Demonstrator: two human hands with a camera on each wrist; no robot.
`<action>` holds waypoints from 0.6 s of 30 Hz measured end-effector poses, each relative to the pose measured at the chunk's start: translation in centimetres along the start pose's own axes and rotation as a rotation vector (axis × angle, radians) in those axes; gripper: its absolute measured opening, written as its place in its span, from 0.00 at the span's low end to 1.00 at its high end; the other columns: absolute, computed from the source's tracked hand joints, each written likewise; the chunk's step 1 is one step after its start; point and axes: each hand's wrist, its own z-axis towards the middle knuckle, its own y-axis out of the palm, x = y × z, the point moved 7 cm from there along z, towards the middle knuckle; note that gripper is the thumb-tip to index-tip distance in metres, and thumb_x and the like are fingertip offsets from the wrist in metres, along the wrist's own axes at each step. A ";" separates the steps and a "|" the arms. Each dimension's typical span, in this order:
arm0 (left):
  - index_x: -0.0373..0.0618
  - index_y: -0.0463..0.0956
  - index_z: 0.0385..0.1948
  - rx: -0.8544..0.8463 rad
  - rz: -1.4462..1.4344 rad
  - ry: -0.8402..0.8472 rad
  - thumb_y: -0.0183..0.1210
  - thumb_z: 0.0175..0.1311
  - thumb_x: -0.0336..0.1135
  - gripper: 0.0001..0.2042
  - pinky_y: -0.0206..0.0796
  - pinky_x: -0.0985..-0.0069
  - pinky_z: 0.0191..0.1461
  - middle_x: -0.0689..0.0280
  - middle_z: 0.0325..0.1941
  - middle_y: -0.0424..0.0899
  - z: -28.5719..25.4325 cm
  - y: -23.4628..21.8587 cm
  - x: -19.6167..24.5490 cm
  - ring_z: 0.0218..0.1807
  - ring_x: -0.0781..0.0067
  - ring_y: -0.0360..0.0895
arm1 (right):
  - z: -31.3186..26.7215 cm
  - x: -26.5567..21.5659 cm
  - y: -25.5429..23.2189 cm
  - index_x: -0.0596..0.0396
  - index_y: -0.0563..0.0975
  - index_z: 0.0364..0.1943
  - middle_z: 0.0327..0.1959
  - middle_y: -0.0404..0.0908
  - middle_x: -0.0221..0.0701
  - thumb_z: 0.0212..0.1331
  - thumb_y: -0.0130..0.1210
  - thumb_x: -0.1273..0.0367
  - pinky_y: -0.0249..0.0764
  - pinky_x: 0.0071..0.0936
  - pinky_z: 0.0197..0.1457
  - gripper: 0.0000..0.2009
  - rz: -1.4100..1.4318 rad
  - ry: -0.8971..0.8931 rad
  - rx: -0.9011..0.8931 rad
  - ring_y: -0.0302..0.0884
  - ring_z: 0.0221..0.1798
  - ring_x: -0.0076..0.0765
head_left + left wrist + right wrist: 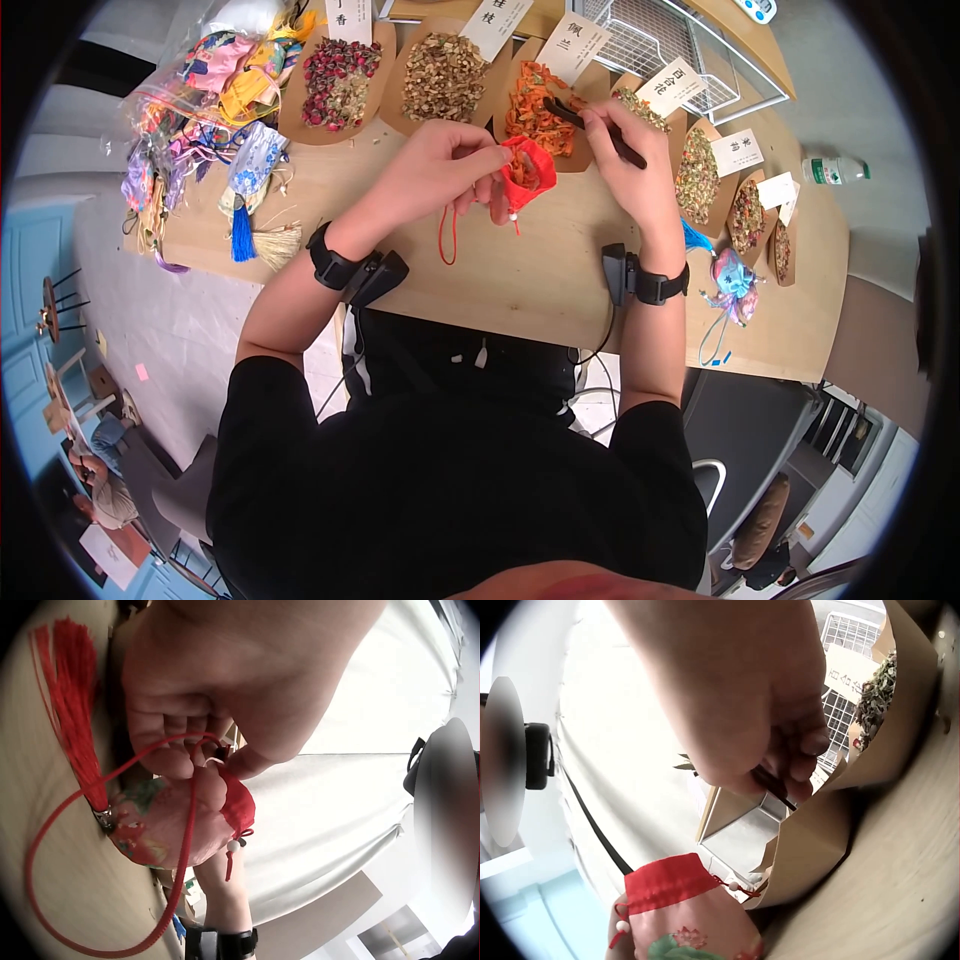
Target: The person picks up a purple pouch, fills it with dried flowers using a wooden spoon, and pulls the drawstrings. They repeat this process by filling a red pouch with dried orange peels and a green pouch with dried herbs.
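My left hand point(425, 175) pinches the rim of a small drawstring pouch point(538, 182). Its mouth stands open, with orange dried pieces inside. In the left wrist view, a floral pink body point(161, 832), a looped red cord point(46, 821) and a red tassel point(69, 697) show. My right hand point(640, 165) grips a dark brown, slim-handled tool point(628, 150), its far end over the orange dried flowers point(535, 115) in a paper tray. In the right wrist view, fingers curl round the dark handle point(772, 784); the tray wall hides the tip.
More paper trays of dried herbs with name cards stand along the back, including rosebuds point(335, 85) and brown chips point(445, 75). Tasselled pouches and a plastic bag point(215, 75) crowd the left. A blue pouch point(735, 285) lies right, near a bottle point(835, 171). A wire rack point(620, 45) stands behind.
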 end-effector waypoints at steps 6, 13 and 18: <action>0.40 0.78 0.28 -0.029 0.012 0.006 0.56 0.70 0.42 0.14 0.53 0.87 0.17 0.71 0.18 0.79 0.3 -0.2 -0.8 0.15 0.86 0.71 | -0.4 2.3 -0.2 0.58 0.81 0.38 0.22 0.79 0.28 0.65 0.56 0.71 0.67 0.20 0.27 0.06 0.106 0.103 0.061 0.70 0.23 0.16; 0.37 0.76 0.22 0.000 -0.035 0.007 0.55 0.70 0.39 0.17 0.58 0.84 0.18 0.69 0.16 0.78 0.1 0.0 -0.1 0.14 0.84 0.71 | -0.9 2.0 -3.0 0.63 0.80 0.41 0.29 0.83 0.30 0.69 0.50 0.71 0.72 0.18 0.36 0.10 0.549 0.184 0.123 0.74 0.29 0.20; 0.37 0.76 0.23 0.020 -0.028 0.001 0.55 0.70 0.39 0.17 0.58 0.84 0.18 0.69 0.16 0.78 0.0 -0.3 0.1 0.14 0.84 0.71 | -2.3 0.0 -2.9 0.63 0.80 0.40 0.28 0.82 0.31 0.69 0.50 0.72 0.72 0.19 0.37 0.09 0.680 0.120 -0.029 0.75 0.29 0.21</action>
